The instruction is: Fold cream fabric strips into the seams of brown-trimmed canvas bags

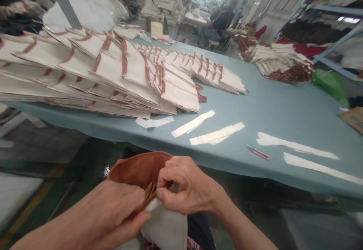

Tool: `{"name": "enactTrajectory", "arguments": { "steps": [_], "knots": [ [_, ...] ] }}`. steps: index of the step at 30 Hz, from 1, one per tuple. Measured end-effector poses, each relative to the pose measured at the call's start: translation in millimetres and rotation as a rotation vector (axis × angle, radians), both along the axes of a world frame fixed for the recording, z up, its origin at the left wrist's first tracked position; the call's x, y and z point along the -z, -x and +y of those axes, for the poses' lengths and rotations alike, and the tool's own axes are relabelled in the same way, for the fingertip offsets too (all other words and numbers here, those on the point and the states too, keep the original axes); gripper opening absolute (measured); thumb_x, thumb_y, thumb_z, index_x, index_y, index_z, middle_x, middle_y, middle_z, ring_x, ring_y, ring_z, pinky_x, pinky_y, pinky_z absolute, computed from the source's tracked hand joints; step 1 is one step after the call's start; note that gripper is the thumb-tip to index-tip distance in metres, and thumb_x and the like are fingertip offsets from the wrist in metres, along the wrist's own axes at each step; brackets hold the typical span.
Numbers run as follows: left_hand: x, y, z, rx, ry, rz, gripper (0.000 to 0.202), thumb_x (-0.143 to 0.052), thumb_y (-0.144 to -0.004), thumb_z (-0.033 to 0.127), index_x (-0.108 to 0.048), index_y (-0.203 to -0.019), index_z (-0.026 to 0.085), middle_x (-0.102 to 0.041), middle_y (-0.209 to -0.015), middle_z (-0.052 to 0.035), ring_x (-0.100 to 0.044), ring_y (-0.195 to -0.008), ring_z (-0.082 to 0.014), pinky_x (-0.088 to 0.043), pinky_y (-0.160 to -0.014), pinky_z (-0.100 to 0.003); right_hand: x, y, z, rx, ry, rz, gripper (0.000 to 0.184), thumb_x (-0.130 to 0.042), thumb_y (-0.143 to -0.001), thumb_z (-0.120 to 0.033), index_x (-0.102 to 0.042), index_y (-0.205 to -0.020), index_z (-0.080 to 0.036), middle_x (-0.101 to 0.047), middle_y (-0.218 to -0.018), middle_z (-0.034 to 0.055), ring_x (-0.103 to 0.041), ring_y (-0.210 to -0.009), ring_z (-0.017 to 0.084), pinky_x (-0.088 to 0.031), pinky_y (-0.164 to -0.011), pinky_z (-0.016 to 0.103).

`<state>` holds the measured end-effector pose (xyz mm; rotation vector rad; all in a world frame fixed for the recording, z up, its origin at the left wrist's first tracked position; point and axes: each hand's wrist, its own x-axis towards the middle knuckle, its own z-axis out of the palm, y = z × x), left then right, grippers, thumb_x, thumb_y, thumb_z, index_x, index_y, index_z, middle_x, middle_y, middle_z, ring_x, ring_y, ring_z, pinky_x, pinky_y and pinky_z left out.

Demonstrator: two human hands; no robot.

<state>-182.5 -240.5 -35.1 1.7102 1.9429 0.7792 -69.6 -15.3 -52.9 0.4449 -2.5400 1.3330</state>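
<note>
Gripping cloth (167, 225) by brown edge (150, 199) in closed left hand (119, 206) and closed right hand (187, 185); best to go slow and ease bunched folds (150, 188) flat.

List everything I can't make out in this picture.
All in the head view:
- Left hand: some fingertips, hidden by the hand itself and the held cloth.
- Held cloth: lower part, cut off by the bottom edge.
- Lowest white strip: far end, cut off by the right edge.
- Co-worker: hands, too small and blurred.
</note>
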Motion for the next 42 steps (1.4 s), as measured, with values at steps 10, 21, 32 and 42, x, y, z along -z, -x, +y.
{"name": "enactTrajectory", "arguments": {
  "steps": [10, 21, 32, 42],
  "knots": [
    [44.6, -3, -48, -0.249, 0.147, -0.222, 0.041, -0.05, -0.103, 0.04, -0.043, -0.066, 0.023, -0.053, -0.059, 0.0061, -0.051, -0.061, -0.013, -0.038, -0.063, -0.025, -7.9, 1, 25, 0.06, 0.06, -0.195, 0.017, -0.058, -0.098, -0.034, -0.067, -0.09, -0.022, -0.073, -0.087, 0.0021, -0.064, -0.08, 0.02, -0.049, -0.08, 0.034],
    [6.9, 30, -40, -0.171, -0.039, -0.159, 0.021, -0.061, -0.106, 0.028, -0.066, -0.086, 0.025, -0.07, -0.084, 0.0069, -0.065, -0.077, -0.0139, -0.046, -0.075, -0.02, -48.6, 6, -5, -0.01, 0.071, -0.02, 0.015, -0.059, -0.081, -0.008, -0.062, -0.077, -0.023, -0.071, -0.077, -0.0016, -0.06, -0.072, 0.015, -0.047, -0.072, 0.026],
    [-27.4, 19, 25, -0.046, -0.212, -0.308, 0.023, -0.054, -0.092, 0.016, -0.073, -0.103, 0.023, -0.079, -0.106, 0.0005, -0.073, -0.106, -0.0172, -0.052, -0.101, -0.023, -68.8, 2, -2, 0.03, 0.097, -0.055, 0.01, -0.056, -0.082, -0.014, -0.058, -0.078, -0.024, -0.063, -0.071, -0.0043, -0.049, -0.062, 0.012, -0.044, -0.066, 0.025],
    [-16.8, 12, 29, -0.18, 0.058, -0.247, 0.027, -0.053, -0.104, 0.032, -0.069, -0.085, 0.024, -0.074, -0.084, 0.0056, -0.066, -0.081, -0.0153, -0.046, -0.076, -0.022, -42.1, 7, 9, 0.074, 0.068, -0.158, 0.011, -0.06, -0.08, -0.013, -0.058, -0.077, -0.023, -0.061, -0.071, -0.0052, -0.05, -0.06, 0.012, -0.042, -0.062, 0.024]
  ]
}}
